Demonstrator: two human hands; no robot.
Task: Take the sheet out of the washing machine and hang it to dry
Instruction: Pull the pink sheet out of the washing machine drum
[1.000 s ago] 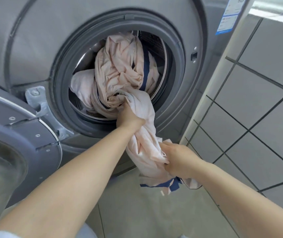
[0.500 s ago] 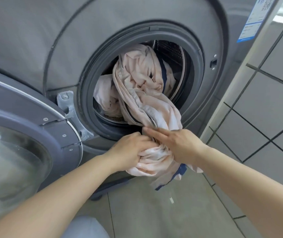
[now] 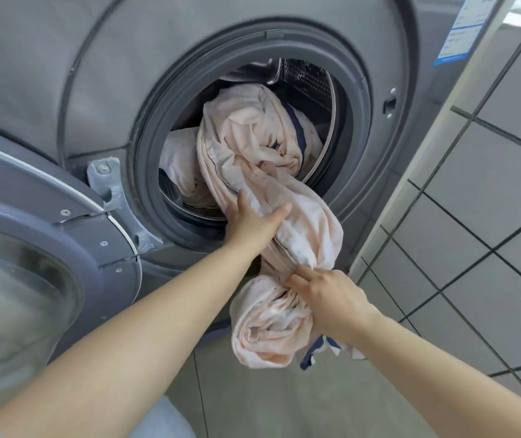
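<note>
- The pale pink sheet [image 3: 253,143] with a dark blue edge was half out of the grey washing machine [image 3: 126,74].
- Part of the sheet was still bunched up inside the round drum [image 3: 309,80], and a thick twisted rope of it came out over the dark rubber ring [image 3: 358,128] of the opening.
- The lower end of the sheet hung down in front of the machine, above the grey floor [image 3: 253,406].
- The left hand [image 3: 249,221] was at the bottom of the opening. Its thumb lay across the front of the sheet and its fingers went behind the cloth, so it held the twisted part.
- The right hand [image 3: 325,301] was lower down and held the hanging bunch tight, with its fingers curled into the folds.
- The round door [image 3: 47,197] with its glass window stood open on the left.
- A wall [image 3: 474,191] of pale tiles with dark lines was on the right.
- A white and blue sticker [image 3: 461,30] was on the machine's top right corner.
</note>
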